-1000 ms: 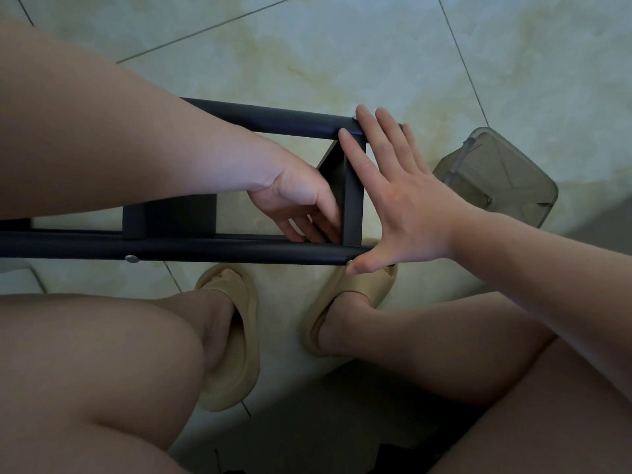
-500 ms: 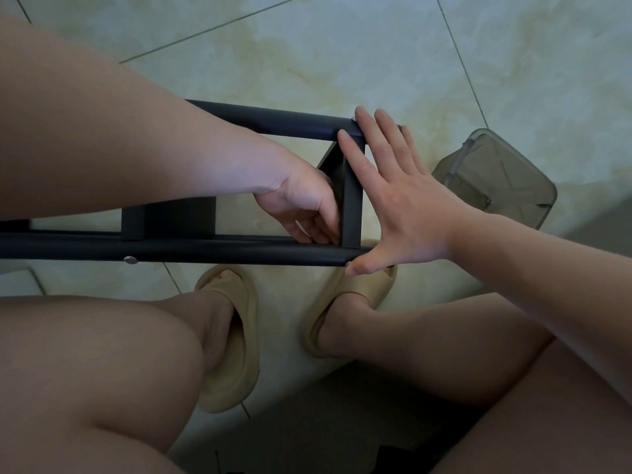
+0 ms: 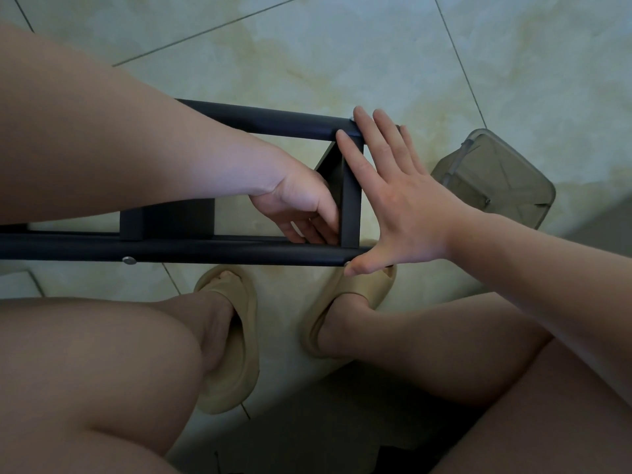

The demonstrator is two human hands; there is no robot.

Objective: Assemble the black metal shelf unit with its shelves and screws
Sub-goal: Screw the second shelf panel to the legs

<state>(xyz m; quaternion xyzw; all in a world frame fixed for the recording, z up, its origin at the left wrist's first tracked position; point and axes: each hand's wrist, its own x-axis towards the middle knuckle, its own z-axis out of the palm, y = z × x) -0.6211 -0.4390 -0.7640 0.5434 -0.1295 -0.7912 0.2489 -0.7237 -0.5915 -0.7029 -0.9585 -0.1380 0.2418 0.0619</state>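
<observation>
The black metal shelf frame (image 3: 212, 249) lies across my knees: two round tubes run left to right, joined by flat black shelf panels. My left hand (image 3: 301, 206) reaches inside the frame, fingers curled against the inner face of the end shelf panel (image 3: 350, 200). My right hand (image 3: 400, 200) is flat with fingers spread, pressed on the outer face of that panel, fingertips on the far tube (image 3: 273, 119), thumb on the near tube's end. A silver screw head (image 3: 128, 260) shows on the near tube. Whether my left hand holds anything is hidden.
A translucent grey plastic box (image 3: 496, 179) sits on the tiled floor to the right of the frame's end. My two feet in beige slides (image 3: 236, 330) rest on the floor below the frame. My bare knees fill the lower view.
My left hand's fingers have shifted slightly against the end panel. My right hand and the frame have stayed in place.
</observation>
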